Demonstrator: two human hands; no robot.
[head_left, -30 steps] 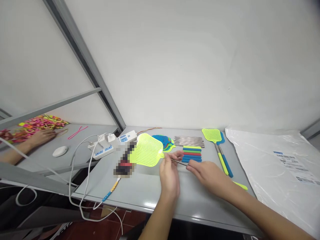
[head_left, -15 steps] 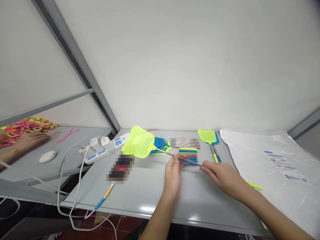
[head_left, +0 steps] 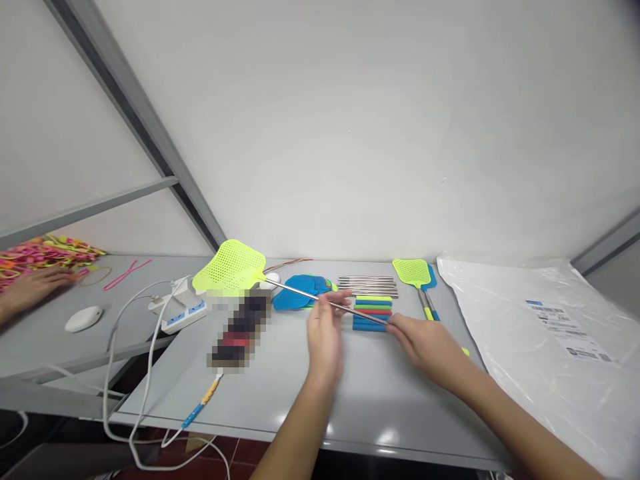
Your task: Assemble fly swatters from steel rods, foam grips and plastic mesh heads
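A fly swatter with a yellow-green perforated head and a thin metal rod is held off the table, its head to the left. My left hand pinches the rod midway, thumb on top and fingers beneath. Further right, my right hand is closed round the rod's lower end; a bit of yellow-green grip shows behind it. Beyond my hands lie several coloured grips in a stack, a row of metal rods and a pile of blue swatter heads.
Two swatters lie at the back right, beside a large white plastic bag. On the left are a blurred-out phone on a cable, a power strip and white cords. Another person's hand is near colourful bands.
The swatter head and my left hand have moved left, and more rod shows between head and hands. My right hand has shifted slightly left. Less grip shows behind it.
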